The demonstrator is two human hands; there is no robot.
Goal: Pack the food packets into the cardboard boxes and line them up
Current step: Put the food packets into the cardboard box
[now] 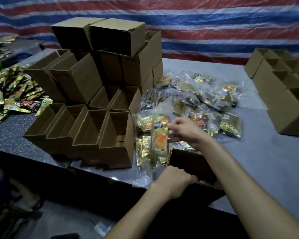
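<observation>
Right grip [185, 133], a bare hand, pinches a gold food packet [160, 140] with an orange picture on it, thumb and fingers closed on its right edge. The packet is upright and held just above the left rim of the open cardboard box [193, 163]. That box sits at the near edge of the grey bench [266, 161], its inside dark and its contents not readable. Left grip [174, 178] is curled over the box's near-left wall, fingers hooked inside the rim, holding it. The right forearm crosses over the box's right side. More gold packets [145, 152] lie on the bench just left of the box, under the held one, some in clear plastic. A bigger pile of bagged packets [205, 100] spreads behind the right grip, mid-bench. Left of that is a stack of empty cardboard boxes [100, 69], several tiers high, the top ones lying on their sides. A front row of open boxes [86, 133] stands side by side touching, mouths up. Another group of open boxes [281, 94] sits far right, well apart from the box in use. Loose gold and black packets [12, 95] are scattered on the bench's far-left end. A red, white and blue striped tarp [214, 23] hangs behind everything.
</observation>
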